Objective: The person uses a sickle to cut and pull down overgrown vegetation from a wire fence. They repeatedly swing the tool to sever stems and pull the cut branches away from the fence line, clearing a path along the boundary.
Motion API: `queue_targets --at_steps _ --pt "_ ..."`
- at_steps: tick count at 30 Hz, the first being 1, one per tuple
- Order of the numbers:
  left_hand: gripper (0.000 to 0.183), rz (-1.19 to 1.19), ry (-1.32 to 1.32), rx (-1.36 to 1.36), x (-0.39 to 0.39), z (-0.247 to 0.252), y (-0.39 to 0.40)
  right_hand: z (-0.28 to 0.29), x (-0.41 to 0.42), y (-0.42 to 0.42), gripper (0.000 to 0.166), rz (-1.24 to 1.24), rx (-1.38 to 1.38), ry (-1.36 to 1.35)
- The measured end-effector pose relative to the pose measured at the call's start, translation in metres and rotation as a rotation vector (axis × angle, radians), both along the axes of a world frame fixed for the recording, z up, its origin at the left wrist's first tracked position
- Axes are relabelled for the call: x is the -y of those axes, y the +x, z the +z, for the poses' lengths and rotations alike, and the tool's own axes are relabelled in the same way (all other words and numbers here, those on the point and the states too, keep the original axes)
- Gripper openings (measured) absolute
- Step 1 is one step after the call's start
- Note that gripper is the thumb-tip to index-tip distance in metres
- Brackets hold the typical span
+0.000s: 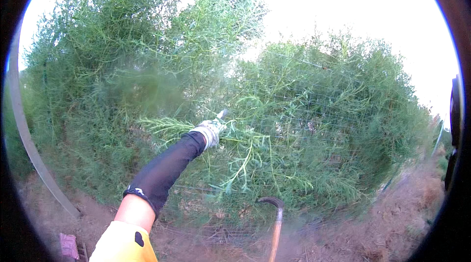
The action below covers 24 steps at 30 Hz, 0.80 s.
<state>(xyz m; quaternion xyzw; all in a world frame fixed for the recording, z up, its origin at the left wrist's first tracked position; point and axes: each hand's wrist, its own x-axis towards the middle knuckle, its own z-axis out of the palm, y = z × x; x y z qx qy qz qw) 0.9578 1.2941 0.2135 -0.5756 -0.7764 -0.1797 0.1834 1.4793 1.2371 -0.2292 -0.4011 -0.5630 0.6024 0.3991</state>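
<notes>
My left hand [209, 131], in a pale work glove with a dark sleeve above it, reaches into the tall green shrubs. It is closed around leafy green stems [241, 168], whose tips stick out to the left and hang down to the right. Below and to the right of that hand, a sickle [278, 212] points upward, its dark curved blade bent to the left on a wooden handle. The handle runs out at the bottom edge, and my right hand is out of view.
A wire mesh fence [309, 109] runs through the feathery shrubs [110, 89]. On the left stands a grey post [27, 140], bent by the lens. A pink patterned object [69, 246] lies on the dry ground [397, 221] at lower left. Something dark [454, 126] juts in at the right rim.
</notes>
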Motion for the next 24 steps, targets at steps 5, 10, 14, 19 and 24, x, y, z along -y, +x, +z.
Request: queue_targets --at_steps 5,10,14,19,24 --pt "0.036 0.169 -0.528 -0.268 0.008 -0.025 0.014 -0.053 -0.006 0.018 0.026 -0.079 0.058 0.087" --pt "0.045 0.143 -0.405 -0.272 0.060 -0.078 0.010 0.001 0.018 0.019 0.027 -0.088 0.027 -0.056" --pt "0.048 0.154 -0.377 -0.240 0.109 -0.097 0.010 0.021 0.011 0.004 0.040 -0.065 0.118 0.302" --pt "0.034 0.295 -0.420 -0.359 0.178 -0.108 -0.039 0.110 -0.018 -0.085 0.035 0.213 0.209 0.359" --pt "0.031 0.266 -0.483 -0.359 0.193 -0.088 -0.039 0.271 0.001 -0.209 0.018 0.253 -0.074 0.333"
